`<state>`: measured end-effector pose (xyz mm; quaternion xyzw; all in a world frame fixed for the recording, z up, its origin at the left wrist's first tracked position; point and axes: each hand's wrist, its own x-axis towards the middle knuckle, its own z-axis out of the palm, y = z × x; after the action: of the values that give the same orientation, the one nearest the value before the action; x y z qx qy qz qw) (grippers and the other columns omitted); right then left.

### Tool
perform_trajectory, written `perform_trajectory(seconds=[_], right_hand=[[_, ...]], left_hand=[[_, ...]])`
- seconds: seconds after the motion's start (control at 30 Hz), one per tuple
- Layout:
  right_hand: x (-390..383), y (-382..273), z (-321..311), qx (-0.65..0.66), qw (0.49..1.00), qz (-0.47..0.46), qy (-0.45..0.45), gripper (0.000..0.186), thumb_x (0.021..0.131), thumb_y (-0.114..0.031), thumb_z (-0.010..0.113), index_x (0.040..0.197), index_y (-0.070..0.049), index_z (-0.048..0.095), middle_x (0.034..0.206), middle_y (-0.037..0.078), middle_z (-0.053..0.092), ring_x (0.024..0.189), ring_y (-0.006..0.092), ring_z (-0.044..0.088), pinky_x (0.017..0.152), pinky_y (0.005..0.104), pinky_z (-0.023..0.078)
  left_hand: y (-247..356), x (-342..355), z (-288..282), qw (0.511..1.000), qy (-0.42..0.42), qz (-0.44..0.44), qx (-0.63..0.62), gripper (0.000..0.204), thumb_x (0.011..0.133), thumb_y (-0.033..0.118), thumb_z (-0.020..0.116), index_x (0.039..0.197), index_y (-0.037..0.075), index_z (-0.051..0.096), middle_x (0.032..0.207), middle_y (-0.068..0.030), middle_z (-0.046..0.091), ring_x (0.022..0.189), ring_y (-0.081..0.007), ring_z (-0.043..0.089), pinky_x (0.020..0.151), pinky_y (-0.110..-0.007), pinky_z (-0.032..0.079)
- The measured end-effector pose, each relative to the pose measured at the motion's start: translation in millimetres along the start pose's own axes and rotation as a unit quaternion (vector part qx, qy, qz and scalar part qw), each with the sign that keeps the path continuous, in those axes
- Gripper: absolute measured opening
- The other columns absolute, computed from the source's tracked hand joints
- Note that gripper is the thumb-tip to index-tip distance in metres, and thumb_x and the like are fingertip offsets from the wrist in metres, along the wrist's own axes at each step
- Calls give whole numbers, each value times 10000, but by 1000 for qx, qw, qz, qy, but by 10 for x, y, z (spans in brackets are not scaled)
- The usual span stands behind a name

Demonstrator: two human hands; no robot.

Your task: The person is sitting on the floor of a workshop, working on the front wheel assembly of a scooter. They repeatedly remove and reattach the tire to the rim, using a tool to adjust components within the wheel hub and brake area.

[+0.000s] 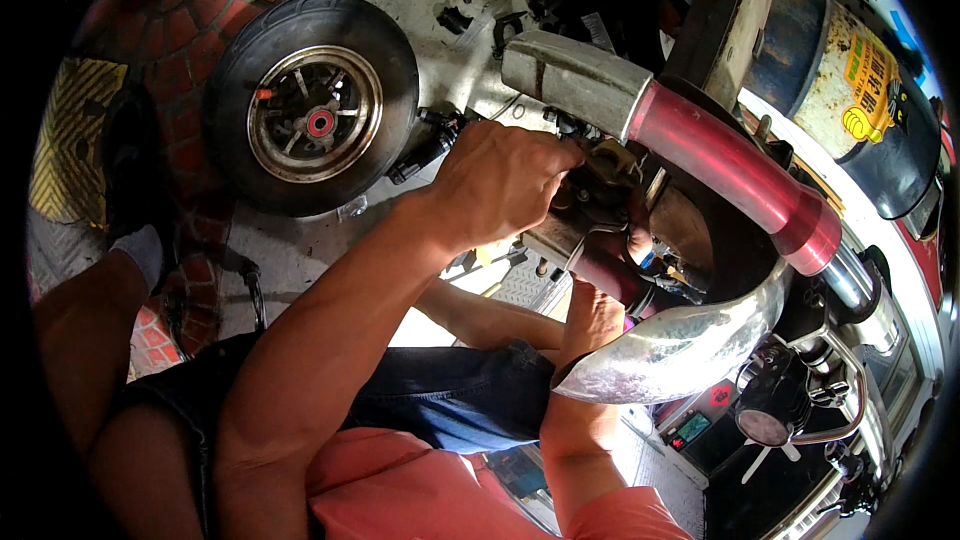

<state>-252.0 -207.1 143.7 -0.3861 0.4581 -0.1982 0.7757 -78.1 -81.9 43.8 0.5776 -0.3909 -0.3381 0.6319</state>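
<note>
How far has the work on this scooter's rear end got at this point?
Done: the wheel is off and lies on the floor. In hand: the left hand is closed on something small I can't make out at the brake parts under the red-and-silver exhaust pipe, while the right hand reaches in from below, behind the chrome fender. Left: the wheel is not refitted and small parts lie loose.

Matt black rubber tyre [312, 100] on a dull spoked metal rim. Glossy red fork tube [735, 175] capped by brushed grey metal sleeve [575, 80]. Scuffed, shiny silver metal mudguard [680, 345]. Stained, rough concrete floor [290, 250]. Blue denim shorts [450, 395]; soft coral cloth shirt [390, 490].
</note>
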Motion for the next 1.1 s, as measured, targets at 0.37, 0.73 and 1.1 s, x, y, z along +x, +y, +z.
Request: perform_trajectory(seconds=[0.37,0.73,1.1], right_hand=[[119,-413,-302,-255,964,54,-47,558,1106,-396,568,1514,-19,519,1407,197,662,1236,340,686,1111,506,532],[164,-835,-266,-725,686,-48,-8,475,1012,-212,715,1431,-13,613,1413,221,649,1295,347,631,1122,452,497],[258,-1056,208,-868,458,-88,-170,475,951,-153,802,1375,7,659,1402,249,646,1254,356,665,1057,446,542]], left_hand=[[69,-46,20,997,18,33,72,225,895,81,654,1081,61,778,928,-146,757,839,-354,750,734,-477,597],[113,-86,-24,997,-34,-22,64,275,852,71,643,1087,47,784,1011,-169,756,947,-370,752,832,-497,593],[188,-59,-85,996,-59,-56,26,232,847,71,610,996,15,780,1017,-198,764,973,-398,748,882,-516,583]])
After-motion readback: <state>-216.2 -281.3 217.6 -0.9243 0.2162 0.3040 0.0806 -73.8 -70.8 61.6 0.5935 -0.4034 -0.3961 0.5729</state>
